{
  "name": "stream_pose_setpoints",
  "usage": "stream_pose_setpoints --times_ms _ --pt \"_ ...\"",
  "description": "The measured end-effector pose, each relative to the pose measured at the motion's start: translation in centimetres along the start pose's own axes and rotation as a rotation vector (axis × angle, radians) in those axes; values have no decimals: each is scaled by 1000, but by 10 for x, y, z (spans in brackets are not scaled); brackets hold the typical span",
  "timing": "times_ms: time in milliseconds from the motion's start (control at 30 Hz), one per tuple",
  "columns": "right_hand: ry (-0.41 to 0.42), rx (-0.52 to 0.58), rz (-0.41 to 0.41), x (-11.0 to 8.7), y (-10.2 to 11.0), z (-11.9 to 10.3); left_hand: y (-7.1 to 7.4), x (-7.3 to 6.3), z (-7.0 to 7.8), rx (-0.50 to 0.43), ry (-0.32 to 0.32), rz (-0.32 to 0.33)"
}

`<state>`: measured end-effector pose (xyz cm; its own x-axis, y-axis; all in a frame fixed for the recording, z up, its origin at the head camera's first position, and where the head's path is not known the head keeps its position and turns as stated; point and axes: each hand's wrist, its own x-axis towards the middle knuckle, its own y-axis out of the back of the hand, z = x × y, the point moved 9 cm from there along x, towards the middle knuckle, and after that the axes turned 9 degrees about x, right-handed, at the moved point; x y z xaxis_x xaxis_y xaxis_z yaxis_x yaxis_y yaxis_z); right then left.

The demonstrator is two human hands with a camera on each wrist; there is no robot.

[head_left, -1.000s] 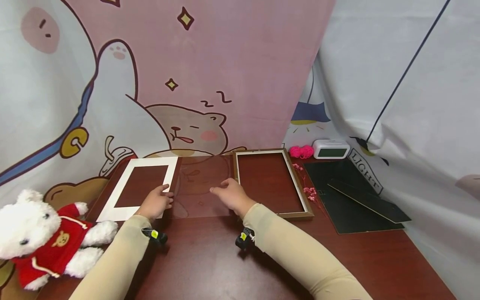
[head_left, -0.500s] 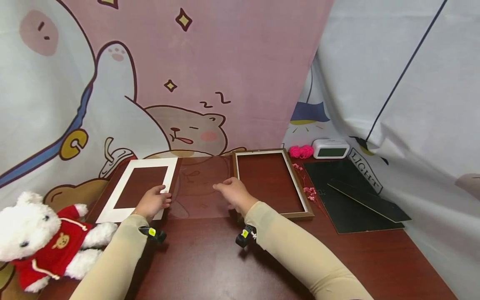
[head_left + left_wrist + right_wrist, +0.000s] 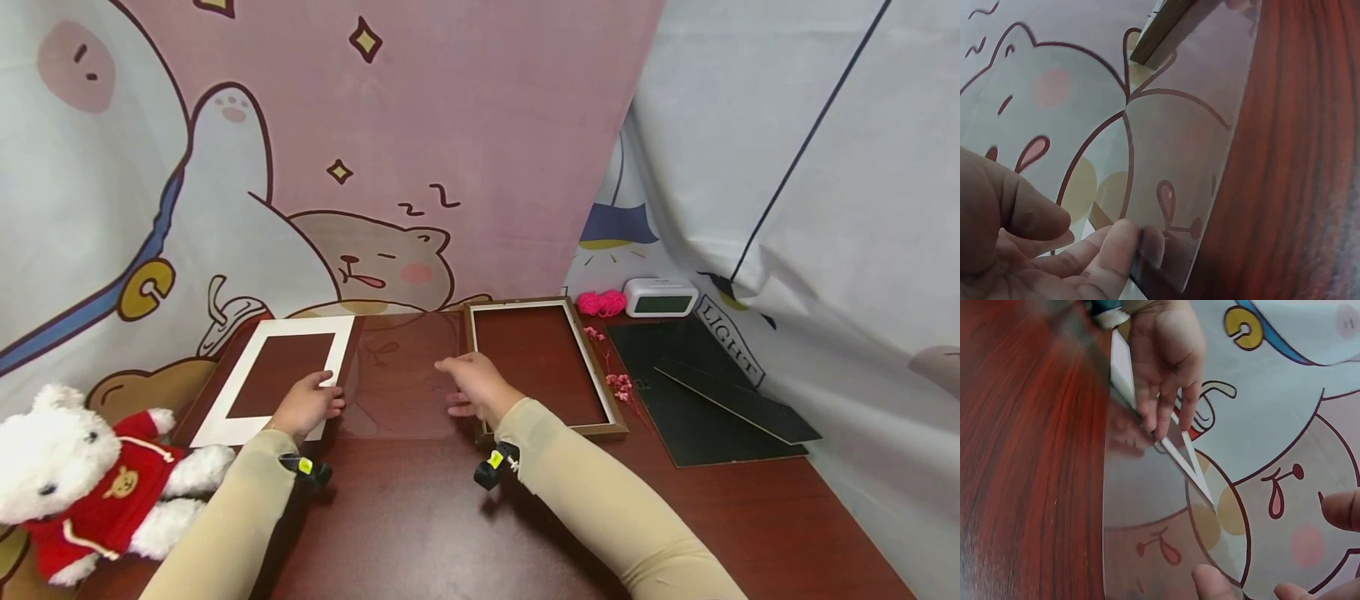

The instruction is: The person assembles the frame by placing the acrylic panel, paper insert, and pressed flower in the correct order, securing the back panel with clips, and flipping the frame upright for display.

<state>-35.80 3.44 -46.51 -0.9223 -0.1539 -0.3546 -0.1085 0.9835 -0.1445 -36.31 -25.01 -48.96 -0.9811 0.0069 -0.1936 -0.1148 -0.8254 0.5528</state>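
A clear, reflective sheet [image 3: 405,379] lies on the table between a white mat board [image 3: 311,324] and a wooden picture frame [image 3: 600,430]. At the sheet's left side is my left hand [image 3: 303,406]; the left wrist view shows a fingertip [image 3: 1119,250] right at the sheet's edge, the thumb raised apart from it. My right hand [image 3: 482,387] hovers by the sheet's right side, over the frame's left rail, thumb and fingers spread. In the right wrist view, its fingertips [image 3: 1210,582] overlap the sheet, with nothing between thumb and fingers.
A white plush bear [image 3: 120,475] in red sits at the left. Right of the frame are pink flowers [image 3: 621,385], pink yarn [image 3: 602,303], a white digital clock [image 3: 660,297] and a black backing board [image 3: 690,442] with a folded stand. A printed cloth [image 3: 487,150] hangs behind.
My right hand has shifted a little to the right and its fingers have spread apart. My left hand has barely moved, staying by the sheet's left side.
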Motion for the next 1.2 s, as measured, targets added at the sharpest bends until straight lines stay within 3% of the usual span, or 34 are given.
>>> stream_pose_setpoints --times_ms 200,433,667,967,1200 --pt "-34 -5 -10 0 -2 4 -10 -5 11 79 -14 -1" --pt "38 -133 -31 -1 -9 3 -4 -12 18 211 -14 59" --pt "45 -214 -36 -1 -14 0 -3 -15 25 234 -25 38" --pt "5 -115 -64 0 -14 0 -1 -11 18 179 18 39" --pt "-51 -45 -49 3 -8 4 2 -11 14 206 31 60"
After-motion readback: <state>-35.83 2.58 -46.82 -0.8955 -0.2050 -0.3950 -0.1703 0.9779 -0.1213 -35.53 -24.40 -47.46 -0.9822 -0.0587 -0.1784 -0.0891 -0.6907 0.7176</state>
